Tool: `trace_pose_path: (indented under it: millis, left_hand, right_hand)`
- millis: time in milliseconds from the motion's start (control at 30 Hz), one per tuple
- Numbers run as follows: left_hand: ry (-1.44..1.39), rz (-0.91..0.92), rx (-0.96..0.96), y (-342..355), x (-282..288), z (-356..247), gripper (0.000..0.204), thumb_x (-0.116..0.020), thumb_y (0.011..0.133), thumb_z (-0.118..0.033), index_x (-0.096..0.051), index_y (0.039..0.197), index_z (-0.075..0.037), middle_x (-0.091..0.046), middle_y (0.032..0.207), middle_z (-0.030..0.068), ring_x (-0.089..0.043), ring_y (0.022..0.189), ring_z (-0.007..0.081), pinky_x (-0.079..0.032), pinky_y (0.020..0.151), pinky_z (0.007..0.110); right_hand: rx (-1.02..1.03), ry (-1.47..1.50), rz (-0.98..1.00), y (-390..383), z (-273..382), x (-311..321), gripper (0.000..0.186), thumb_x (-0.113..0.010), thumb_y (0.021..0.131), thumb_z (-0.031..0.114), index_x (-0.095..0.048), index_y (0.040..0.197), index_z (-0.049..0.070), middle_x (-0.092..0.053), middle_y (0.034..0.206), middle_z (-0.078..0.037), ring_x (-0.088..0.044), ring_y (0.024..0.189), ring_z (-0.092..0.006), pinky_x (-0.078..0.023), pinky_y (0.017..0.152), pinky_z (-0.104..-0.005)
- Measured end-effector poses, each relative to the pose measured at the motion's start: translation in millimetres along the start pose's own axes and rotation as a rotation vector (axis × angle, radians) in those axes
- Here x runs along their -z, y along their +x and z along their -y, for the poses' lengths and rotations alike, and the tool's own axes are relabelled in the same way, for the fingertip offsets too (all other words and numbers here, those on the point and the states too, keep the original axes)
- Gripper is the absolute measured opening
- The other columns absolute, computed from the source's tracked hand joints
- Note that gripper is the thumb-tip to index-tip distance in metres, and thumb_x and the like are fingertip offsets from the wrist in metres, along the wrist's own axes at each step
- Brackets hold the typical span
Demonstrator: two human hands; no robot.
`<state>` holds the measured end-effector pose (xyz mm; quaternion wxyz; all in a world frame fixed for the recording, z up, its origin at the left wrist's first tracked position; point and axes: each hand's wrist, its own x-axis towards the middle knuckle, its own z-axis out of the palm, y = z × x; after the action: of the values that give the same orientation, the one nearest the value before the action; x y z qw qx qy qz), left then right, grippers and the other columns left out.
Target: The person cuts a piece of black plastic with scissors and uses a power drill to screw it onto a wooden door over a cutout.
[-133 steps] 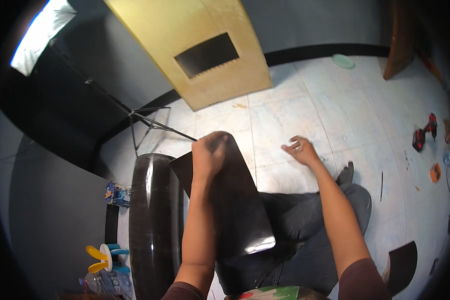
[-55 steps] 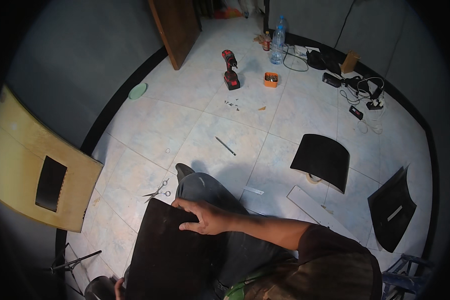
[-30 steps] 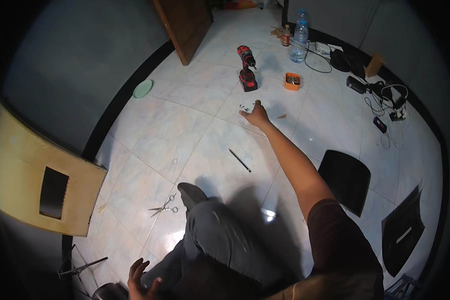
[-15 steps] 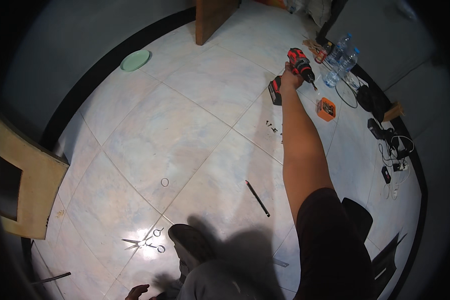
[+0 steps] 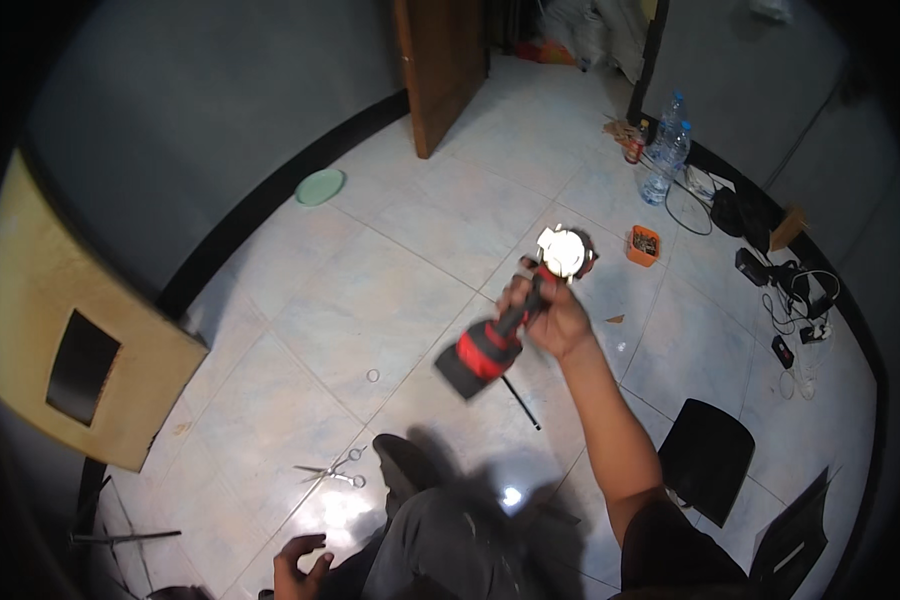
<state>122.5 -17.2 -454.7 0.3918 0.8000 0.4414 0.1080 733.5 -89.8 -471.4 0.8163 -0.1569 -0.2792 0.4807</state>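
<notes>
My right hand [image 5: 558,318] is wrapped round the handle of a red and black cordless drill [image 5: 478,356], raised over the floor with its battery toward the lower left; a bright white glare hides much of its head. A thin dark pencil [image 5: 524,408] lies beneath it, partly hidden. At the lower edge my left hand [image 5: 298,566] has curved fingers apart, with nothing visible in them, beside my bent leg [image 5: 420,540]. Steel scissors [image 5: 332,470] lie open on the tiles near my shoe, and a small orange box of screws [image 5: 644,244] sits beyond the drill.
A yellow panel with a rectangular opening [image 5: 150,370] stands at left, a wooden door [image 5: 438,90] at the back. A green dish [image 5: 320,186] lies by the wall. Bottles [image 5: 660,175], tangled cables and chargers [image 5: 805,300] line the right side; black curved sheets [image 5: 708,455] lie lower right.
My right hand reached to the floor, took hold of the drill, lifted it and drew it back toward me. The black sheet held earlier is out of my hands.
</notes>
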Motion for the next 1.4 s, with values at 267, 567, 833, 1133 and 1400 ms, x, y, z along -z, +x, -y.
trace_pose_path:
  millis: [267,567,833,1133,1400]
  left_hand:
    - [-0.646,0.387,-0.071,-32,-9,-161,0.084,-0.088,0.094,-0.021,-0.046,0.163,0.000,-0.066,0.148,0.0193,-0.067,0.135,0.0282,-0.050,0.116,0.041]
    - [-0.802,0.308,-0.332,-71,-57,-165,0.093,-0.110,0.066,-0.017,-0.059,0.142,-0.001,-0.070,0.133,0.0065,-0.065,0.128,0.0180,-0.051,0.113,0.036]
    - [-0.329,-0.258,-0.292,-89,7,-144,0.099,-0.113,0.053,-0.034,-0.069,0.134,0.003,-0.075,0.124,0.0139,-0.075,0.114,0.0230,-0.059,0.103,0.038]
    - [-0.760,-0.156,-0.013,-77,31,-36,0.106,-0.109,0.069,-0.027,-0.057,0.154,0.008,-0.077,0.131,0.0173,-0.074,0.119,0.0218,-0.058,0.106,0.037]
    - [-0.770,-0.244,0.106,-66,7,11,0.108,-0.111,0.064,-0.026,-0.059,0.152,0.009,-0.077,0.130,0.0188,-0.075,0.118,0.0231,-0.059,0.106,0.037]
  right_hand:
    - [-0.539,0.447,0.359,-102,-68,-213,0.091,-0.091,0.087,0.011,-0.041,0.163,0.016,-0.050,0.145,-0.021,-0.061,0.062,-0.0091,-0.044,0.057,-0.0273]
    - [-0.476,0.069,0.546,-157,-52,-322,0.082,-0.087,0.094,0.027,-0.040,0.154,-0.004,-0.068,0.098,-0.021,-0.071,0.064,-0.0233,-0.062,0.062,-0.0350]
    - [-0.324,-0.012,0.287,-162,-112,-319,0.033,-0.074,0.102,0.008,-0.066,0.132,-0.004,-0.071,0.114,-0.019,-0.072,0.077,-0.0225,-0.059,0.071,-0.0333]
    - [-0.421,-0.294,0.018,-113,-242,-345,0.014,-0.072,0.101,0.008,-0.069,0.111,0.000,-0.075,0.088,-0.015,-0.067,0.059,-0.0144,-0.055,0.056,-0.0289]
    - [-0.538,-0.353,0.188,-100,-283,-327,0.019,-0.074,0.095,0.002,-0.072,0.114,0.001,-0.073,0.135,-0.023,-0.070,0.060,-0.0142,-0.058,0.058,-0.0282]
